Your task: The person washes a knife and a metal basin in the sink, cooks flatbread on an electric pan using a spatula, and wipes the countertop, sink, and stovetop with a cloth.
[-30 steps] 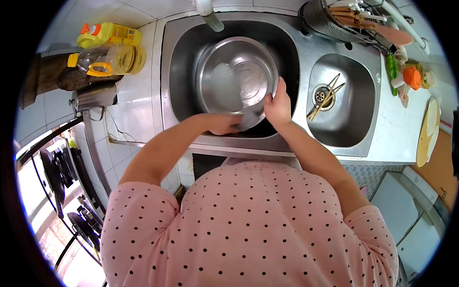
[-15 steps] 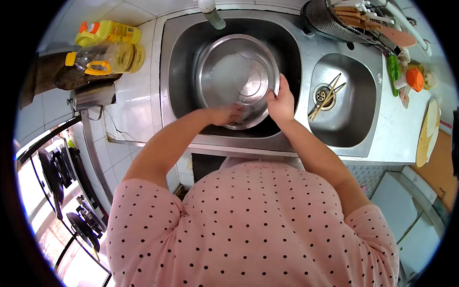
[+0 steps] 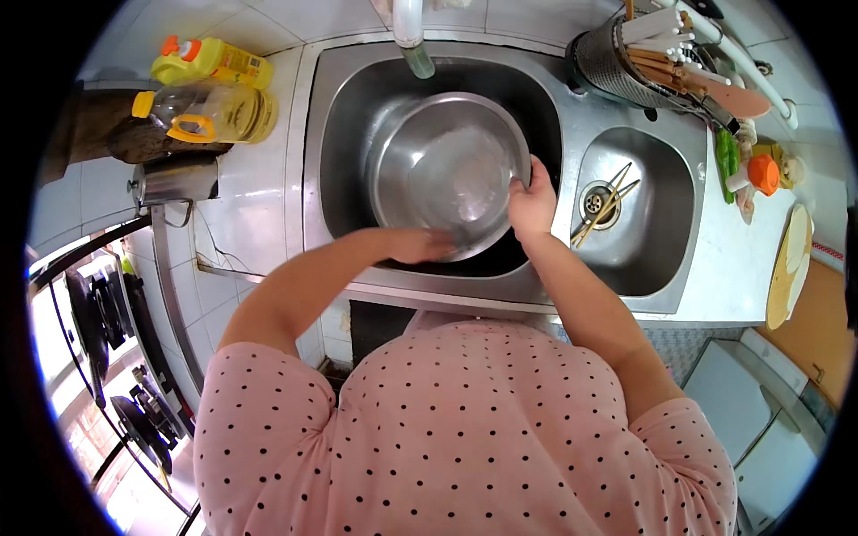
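Observation:
A wide stainless-steel basin (image 3: pixel 393 165) sits in the large sink (image 3: pixel 344 192), with a little cloudy water in its bottom. My right hand (image 3: pixel 534 204) grips the basin's right rim, thumb over the edge and fingers against the outside. At the near side of the basin, my left hand (image 3: pixel 418 245) reaches over the rim toward the inner wall. Its fingers are smeared by motion, so I cannot make out whether they hold anything. Above the far edge of the sink hangs the faucet (image 3: pixel 413 45).
Chopsticks (image 3: pixel 609 207) lie across the drain of the small sink (image 3: pixel 657 241). An oil bottle (image 3: pixel 237 114) and a yellow jug (image 3: pixel 234 67) stand on the left. A utensil holder (image 3: pixel 601 62), green peppers (image 3: pixel 727 165) and a round board (image 3: pixel 788 259) are on the right.
The whole view has shifted, so the sink and basin appear lower. The water has spread differently in the basin. My left hand still moves at the near wall; my right hand keeps its grip.

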The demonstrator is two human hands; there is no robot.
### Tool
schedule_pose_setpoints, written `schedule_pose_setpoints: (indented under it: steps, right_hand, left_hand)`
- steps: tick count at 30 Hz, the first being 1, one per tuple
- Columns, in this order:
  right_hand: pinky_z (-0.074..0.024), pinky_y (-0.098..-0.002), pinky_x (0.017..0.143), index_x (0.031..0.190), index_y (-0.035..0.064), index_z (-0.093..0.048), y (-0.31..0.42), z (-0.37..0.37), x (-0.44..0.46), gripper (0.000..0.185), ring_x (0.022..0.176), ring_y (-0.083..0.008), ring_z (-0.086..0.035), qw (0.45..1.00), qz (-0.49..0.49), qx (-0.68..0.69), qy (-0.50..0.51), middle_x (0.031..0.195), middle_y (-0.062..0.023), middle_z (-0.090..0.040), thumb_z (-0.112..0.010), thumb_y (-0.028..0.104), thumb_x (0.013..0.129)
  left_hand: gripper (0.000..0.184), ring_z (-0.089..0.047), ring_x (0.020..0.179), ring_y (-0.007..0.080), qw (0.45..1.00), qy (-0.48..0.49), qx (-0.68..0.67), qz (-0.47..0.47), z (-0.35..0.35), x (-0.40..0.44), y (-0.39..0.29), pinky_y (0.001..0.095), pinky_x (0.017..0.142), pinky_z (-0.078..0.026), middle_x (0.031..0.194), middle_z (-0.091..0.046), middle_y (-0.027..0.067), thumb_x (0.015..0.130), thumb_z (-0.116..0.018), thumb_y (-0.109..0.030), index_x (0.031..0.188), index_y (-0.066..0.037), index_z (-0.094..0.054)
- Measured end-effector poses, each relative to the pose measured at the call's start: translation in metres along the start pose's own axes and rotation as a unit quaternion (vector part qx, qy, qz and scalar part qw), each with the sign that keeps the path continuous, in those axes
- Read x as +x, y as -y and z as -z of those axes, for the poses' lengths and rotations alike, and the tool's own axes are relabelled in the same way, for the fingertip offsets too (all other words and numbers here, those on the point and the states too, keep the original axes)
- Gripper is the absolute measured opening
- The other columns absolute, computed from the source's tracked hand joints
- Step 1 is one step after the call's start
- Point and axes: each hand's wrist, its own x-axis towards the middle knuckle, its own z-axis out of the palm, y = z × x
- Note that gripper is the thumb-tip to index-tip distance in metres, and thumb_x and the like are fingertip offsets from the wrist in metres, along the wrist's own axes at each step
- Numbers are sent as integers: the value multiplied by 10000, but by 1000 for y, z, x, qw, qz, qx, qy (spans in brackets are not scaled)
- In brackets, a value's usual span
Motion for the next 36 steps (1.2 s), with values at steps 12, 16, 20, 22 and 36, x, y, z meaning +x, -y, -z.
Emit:
schedule_pose_setpoints:
  steps: [12,16,20,22,36]
  right_hand:
    - [-424,-270,741,1244,34,-535,39,6,-4,618,792,-125,-501,946,-143,274,98,933,-26,-587,-318,552,985]
    - [-473,-328,698,1273,13,-307,7,-1,-44,533,865,-174,-601,972,23,161,172,907,-93,-582,-625,48,847]
    - [-466,-323,787,1178,18,-331,17,10,-32,460,919,-208,-576,978,23,-103,178,985,-123,-557,-585,-52,801]
    - [-455,-298,827,1146,20,-361,16,11,-27,416,965,-179,-554,980,13,-85,182,1021,-103,-547,-563,-82,797]
    - [-464,-478,715,1009,2,-404,26,12,-32,266,851,-482,-579,988,62,-123,73,865,-284,-599,-530,-15,775]
  left_hand:
    - [392,-592,875,478,813,-527,-153,196,81,101,-99,526,768,-452,864,-610,317,912,-524,-324,956,66,-515]
    - [466,-582,906,483,751,-579,-217,234,119,111,-97,513,773,-451,886,-611,316,915,-518,-394,939,71,-541]
    - [552,-594,999,339,726,-493,-465,118,102,114,-97,387,889,-441,1107,-614,247,985,-404,-432,1139,79,-544]
    - [529,-555,1058,300,792,-359,-477,131,62,112,-61,360,932,-411,1195,-575,229,1007,-356,-412,1200,46,-538]
    - [495,-54,1458,240,775,-122,581,215,112,4,60,472,1167,-29,1571,-158,36,858,-532,-276,1344,-179,-515]
